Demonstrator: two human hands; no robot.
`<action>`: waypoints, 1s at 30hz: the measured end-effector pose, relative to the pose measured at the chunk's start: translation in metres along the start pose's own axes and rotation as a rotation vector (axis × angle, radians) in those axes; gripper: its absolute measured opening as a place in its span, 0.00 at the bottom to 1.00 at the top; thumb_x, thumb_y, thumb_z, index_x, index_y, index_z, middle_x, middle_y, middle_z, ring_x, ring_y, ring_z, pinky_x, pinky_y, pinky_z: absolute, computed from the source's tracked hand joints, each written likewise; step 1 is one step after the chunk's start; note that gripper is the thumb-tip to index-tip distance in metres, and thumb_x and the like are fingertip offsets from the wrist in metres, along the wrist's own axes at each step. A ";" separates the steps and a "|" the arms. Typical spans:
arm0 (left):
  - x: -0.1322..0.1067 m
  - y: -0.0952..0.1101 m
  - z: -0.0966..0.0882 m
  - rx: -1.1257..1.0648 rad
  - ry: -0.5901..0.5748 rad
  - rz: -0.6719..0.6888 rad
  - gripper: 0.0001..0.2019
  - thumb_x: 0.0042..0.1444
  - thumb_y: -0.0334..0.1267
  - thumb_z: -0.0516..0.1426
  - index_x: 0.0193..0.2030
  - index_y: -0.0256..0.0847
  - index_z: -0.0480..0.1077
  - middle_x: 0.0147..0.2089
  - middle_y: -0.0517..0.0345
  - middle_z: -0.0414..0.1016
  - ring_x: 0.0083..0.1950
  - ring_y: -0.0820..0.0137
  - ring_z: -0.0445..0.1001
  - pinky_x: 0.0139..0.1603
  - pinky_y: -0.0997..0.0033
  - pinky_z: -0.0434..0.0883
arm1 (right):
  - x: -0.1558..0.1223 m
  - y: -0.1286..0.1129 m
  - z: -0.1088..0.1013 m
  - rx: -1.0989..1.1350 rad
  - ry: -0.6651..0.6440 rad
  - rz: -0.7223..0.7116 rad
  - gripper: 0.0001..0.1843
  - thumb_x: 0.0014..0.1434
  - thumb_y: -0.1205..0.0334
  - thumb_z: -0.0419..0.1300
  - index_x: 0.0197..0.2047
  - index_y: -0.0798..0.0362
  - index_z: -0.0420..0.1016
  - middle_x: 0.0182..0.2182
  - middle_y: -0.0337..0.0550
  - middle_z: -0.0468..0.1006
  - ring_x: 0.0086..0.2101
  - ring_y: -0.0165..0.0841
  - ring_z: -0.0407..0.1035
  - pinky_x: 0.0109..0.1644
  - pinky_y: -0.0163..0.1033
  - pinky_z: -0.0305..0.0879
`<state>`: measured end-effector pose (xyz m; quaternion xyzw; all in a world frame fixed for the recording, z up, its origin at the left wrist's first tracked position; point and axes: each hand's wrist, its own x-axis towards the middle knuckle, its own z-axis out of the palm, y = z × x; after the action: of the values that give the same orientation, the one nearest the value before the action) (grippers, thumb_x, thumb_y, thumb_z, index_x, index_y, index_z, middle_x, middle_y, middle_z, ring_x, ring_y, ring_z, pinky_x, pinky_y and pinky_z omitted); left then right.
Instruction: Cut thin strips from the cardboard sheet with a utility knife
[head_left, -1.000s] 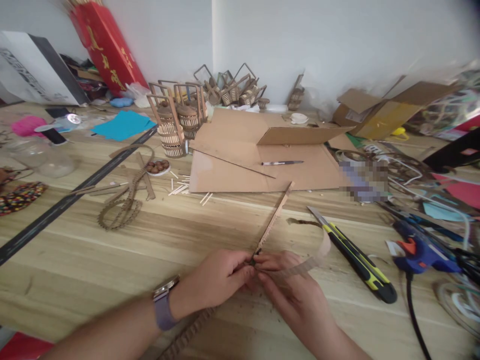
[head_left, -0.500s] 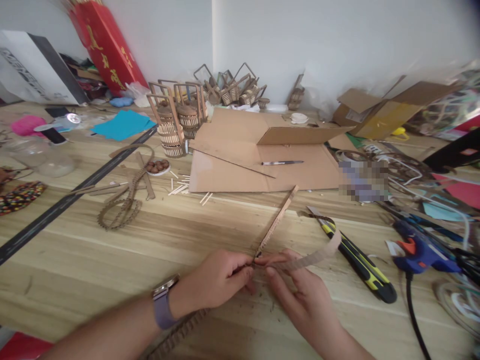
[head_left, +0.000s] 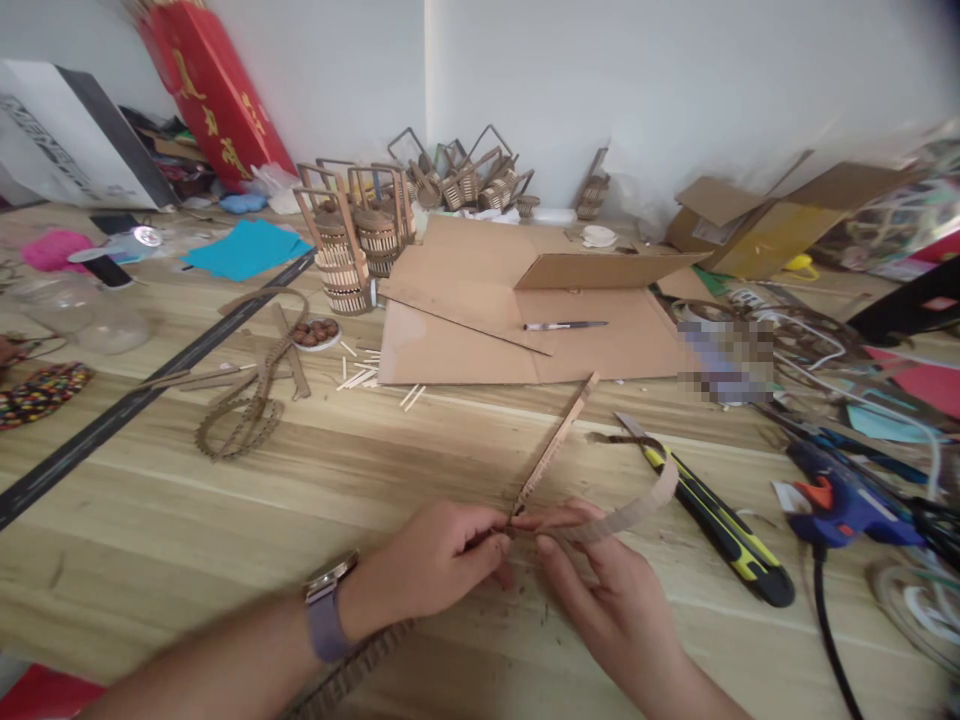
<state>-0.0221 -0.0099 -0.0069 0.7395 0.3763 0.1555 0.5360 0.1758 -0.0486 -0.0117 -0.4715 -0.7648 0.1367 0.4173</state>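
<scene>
My left hand (head_left: 439,560), with a watch (head_left: 330,600) on its wrist, pinches a brown strip where several strips meet. From the other side my right hand (head_left: 600,585) grips a thin brown cardboard strip (head_left: 634,510) between thumb and fingers, its free end curling up to the right. A notched strip (head_left: 555,445) sticks out from between the hands toward the cardboard sheet. Another notched strip (head_left: 356,665) runs out below my left forearm. The fingertips hide the joint between the strips. Right of my right hand lies a yellow and black box cutter (head_left: 720,530), blade out.
A flattened cardboard sheet (head_left: 457,330) bears a pen (head_left: 566,325). Small lidded baskets (head_left: 341,265) stand behind it. A bowl of brown beads (head_left: 315,333), pale sticks (head_left: 360,375) and a coiled notched strip (head_left: 240,425) lie left. A blue glue gun (head_left: 840,500) with its cable is right.
The curled free end of the strip in my right hand has shifted slightly left and down. Both hands keep nearly the same place and grip.
</scene>
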 end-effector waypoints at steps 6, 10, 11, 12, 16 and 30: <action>0.001 -0.002 0.002 -0.073 0.009 -0.017 0.15 0.67 0.43 0.50 0.41 0.39 0.74 0.36 0.58 0.81 0.37 0.70 0.78 0.36 0.76 0.69 | -0.002 0.000 0.003 0.014 -0.034 -0.056 0.07 0.63 0.66 0.56 0.42 0.47 0.73 0.35 0.39 0.81 0.37 0.32 0.77 0.40 0.35 0.74; 0.001 -0.002 0.003 -0.079 0.013 -0.006 0.14 0.67 0.43 0.50 0.42 0.38 0.74 0.37 0.56 0.80 0.37 0.70 0.78 0.36 0.76 0.69 | -0.004 0.002 0.005 -0.036 -0.050 -0.080 0.06 0.62 0.65 0.58 0.42 0.46 0.73 0.38 0.40 0.82 0.40 0.34 0.77 0.42 0.38 0.74; 0.001 -0.002 0.003 -0.089 0.009 -0.004 0.14 0.67 0.43 0.50 0.43 0.38 0.74 0.37 0.56 0.80 0.37 0.69 0.78 0.37 0.76 0.70 | -0.004 0.002 0.006 -0.051 -0.052 -0.088 0.05 0.62 0.65 0.58 0.42 0.46 0.73 0.38 0.40 0.82 0.40 0.34 0.77 0.43 0.39 0.74; 0.001 -0.002 0.003 -0.102 0.005 -0.004 0.14 0.67 0.43 0.50 0.44 0.38 0.74 0.38 0.56 0.80 0.37 0.69 0.78 0.37 0.75 0.70 | -0.004 0.003 0.006 -0.062 -0.053 -0.095 0.05 0.62 0.65 0.59 0.41 0.46 0.74 0.38 0.41 0.83 0.41 0.35 0.77 0.43 0.40 0.74; 0.002 -0.003 0.003 -0.100 0.010 -0.008 0.14 0.67 0.43 0.51 0.48 0.38 0.73 0.39 0.55 0.81 0.39 0.68 0.78 0.39 0.74 0.70 | -0.002 0.002 0.005 -0.075 -0.037 -0.106 0.06 0.63 0.66 0.58 0.42 0.46 0.74 0.38 0.42 0.83 0.41 0.36 0.78 0.44 0.43 0.74; -0.001 0.000 0.001 -0.069 0.003 0.032 0.14 0.67 0.38 0.49 0.46 0.39 0.76 0.36 0.58 0.82 0.35 0.70 0.78 0.35 0.77 0.69 | -0.001 0.001 0.001 -0.055 -0.025 -0.003 0.08 0.64 0.63 0.55 0.41 0.47 0.75 0.36 0.41 0.84 0.39 0.35 0.78 0.43 0.40 0.75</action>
<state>-0.0221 -0.0112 -0.0076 0.7262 0.3597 0.1780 0.5582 0.1757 -0.0492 -0.0133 -0.4797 -0.7741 0.1208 0.3951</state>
